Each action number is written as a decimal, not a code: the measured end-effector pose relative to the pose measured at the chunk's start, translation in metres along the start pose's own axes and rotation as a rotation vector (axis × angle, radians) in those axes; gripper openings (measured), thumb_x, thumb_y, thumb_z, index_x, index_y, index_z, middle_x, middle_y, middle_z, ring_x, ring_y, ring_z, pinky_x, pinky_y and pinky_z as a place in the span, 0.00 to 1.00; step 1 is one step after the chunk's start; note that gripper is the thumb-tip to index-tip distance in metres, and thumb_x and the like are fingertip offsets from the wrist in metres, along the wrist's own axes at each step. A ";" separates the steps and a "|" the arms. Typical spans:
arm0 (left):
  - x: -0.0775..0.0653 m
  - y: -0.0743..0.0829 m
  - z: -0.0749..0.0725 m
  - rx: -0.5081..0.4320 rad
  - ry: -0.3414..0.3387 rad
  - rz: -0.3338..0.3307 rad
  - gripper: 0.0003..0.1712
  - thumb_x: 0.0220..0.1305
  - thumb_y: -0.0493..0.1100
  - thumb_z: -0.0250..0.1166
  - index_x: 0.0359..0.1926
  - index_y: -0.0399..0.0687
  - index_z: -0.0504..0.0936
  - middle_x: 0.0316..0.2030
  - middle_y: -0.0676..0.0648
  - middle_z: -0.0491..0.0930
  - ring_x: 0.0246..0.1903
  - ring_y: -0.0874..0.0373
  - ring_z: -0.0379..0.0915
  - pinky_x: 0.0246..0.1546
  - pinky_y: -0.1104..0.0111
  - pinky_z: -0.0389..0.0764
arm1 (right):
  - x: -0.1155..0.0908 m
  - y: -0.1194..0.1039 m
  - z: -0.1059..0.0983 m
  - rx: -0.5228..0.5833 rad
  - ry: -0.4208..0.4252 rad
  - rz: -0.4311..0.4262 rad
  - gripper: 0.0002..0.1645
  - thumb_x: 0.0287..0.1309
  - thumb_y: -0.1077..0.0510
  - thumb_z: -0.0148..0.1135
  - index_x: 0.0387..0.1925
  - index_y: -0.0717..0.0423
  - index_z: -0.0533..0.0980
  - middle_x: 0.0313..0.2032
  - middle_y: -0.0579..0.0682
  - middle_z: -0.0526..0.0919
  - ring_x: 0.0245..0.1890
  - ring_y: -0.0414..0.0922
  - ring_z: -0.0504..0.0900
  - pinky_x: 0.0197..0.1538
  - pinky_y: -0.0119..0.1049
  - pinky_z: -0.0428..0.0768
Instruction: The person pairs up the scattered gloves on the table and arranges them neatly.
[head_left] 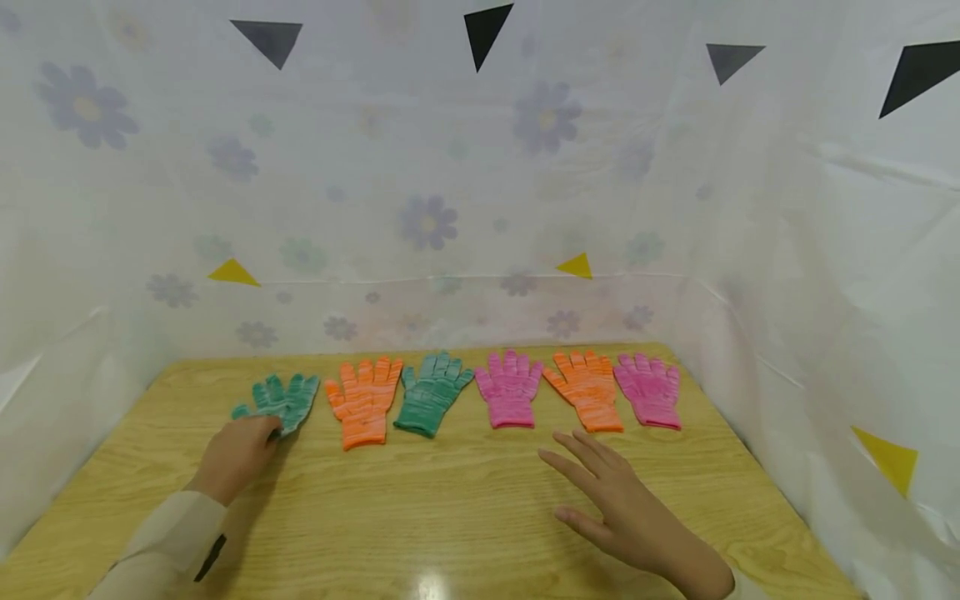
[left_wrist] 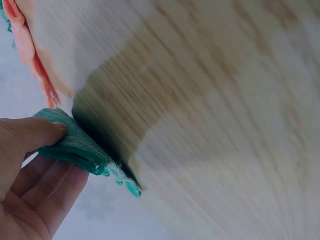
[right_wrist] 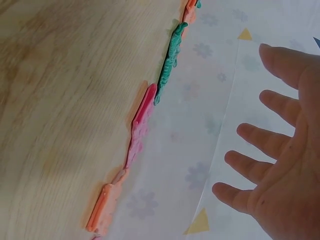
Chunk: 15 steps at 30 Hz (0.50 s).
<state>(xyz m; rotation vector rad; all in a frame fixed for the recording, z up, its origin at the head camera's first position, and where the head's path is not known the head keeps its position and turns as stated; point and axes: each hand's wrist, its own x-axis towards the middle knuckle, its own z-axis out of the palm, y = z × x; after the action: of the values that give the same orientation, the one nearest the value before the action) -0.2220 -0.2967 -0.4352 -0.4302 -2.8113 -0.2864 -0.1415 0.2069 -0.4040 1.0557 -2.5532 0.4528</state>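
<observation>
At the left end of a row of knit gloves, my left hand pinches the cuff of a green glove. In the left wrist view the thumb presses on top of this green glove, with the fingers underneath and the cuff lifted off the table. My right hand hovers over the table with its fingers spread, holding nothing. Nearest to it lie an orange glove and a pink glove. Another pink glove, a second green glove and another orange glove lie flat farther left.
The gloves lie on a wood-grain table. White flower-patterned sheeting rises behind the table and along both sides. Black and yellow triangles are on the sheeting.
</observation>
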 end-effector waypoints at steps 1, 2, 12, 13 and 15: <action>-0.001 0.001 0.000 0.002 -0.005 0.002 0.06 0.52 0.27 0.67 0.28 0.39 0.81 0.21 0.45 0.80 0.19 0.54 0.75 0.18 0.62 0.73 | 0.000 0.000 0.000 0.002 -0.001 0.002 0.43 0.55 0.50 0.69 0.71 0.44 0.62 0.70 0.50 0.60 0.67 0.60 0.62 0.58 0.63 0.67; -0.001 0.002 0.000 0.005 -0.010 0.004 0.06 0.52 0.27 0.68 0.27 0.39 0.80 0.21 0.46 0.80 0.18 0.56 0.74 0.17 0.64 0.72 | 0.000 0.000 0.000 0.002 -0.003 0.004 0.43 0.55 0.50 0.69 0.71 0.44 0.62 0.70 0.50 0.60 0.67 0.60 0.62 0.58 0.63 0.68; -0.010 0.014 -0.008 0.007 -0.051 0.026 0.09 0.51 0.28 0.70 0.25 0.43 0.78 0.20 0.51 0.77 0.18 0.61 0.71 0.17 0.68 0.68 | -0.001 0.000 0.001 0.013 -0.002 0.000 0.41 0.57 0.49 0.67 0.70 0.44 0.62 0.70 0.51 0.60 0.67 0.60 0.63 0.57 0.64 0.68; -0.011 0.016 -0.009 0.004 -0.063 0.025 0.09 0.51 0.29 0.70 0.25 0.43 0.78 0.20 0.52 0.77 0.18 0.62 0.70 0.17 0.68 0.67 | -0.001 0.000 0.001 0.016 -0.006 0.002 0.41 0.58 0.49 0.67 0.71 0.44 0.62 0.70 0.51 0.60 0.67 0.60 0.62 0.58 0.64 0.68; -0.012 0.019 -0.011 0.003 -0.083 0.022 0.09 0.52 0.29 0.70 0.25 0.44 0.78 0.19 0.53 0.76 0.18 0.63 0.68 0.17 0.69 0.66 | -0.002 0.000 0.001 0.019 -0.018 0.009 0.41 0.59 0.48 0.66 0.71 0.44 0.61 0.71 0.51 0.59 0.67 0.60 0.62 0.58 0.64 0.67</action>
<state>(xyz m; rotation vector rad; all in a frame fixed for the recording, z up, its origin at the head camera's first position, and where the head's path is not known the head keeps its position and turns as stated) -0.2023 -0.2851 -0.4261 -0.4829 -2.8853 -0.2656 -0.1407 0.2079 -0.4053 1.0602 -2.5751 0.4730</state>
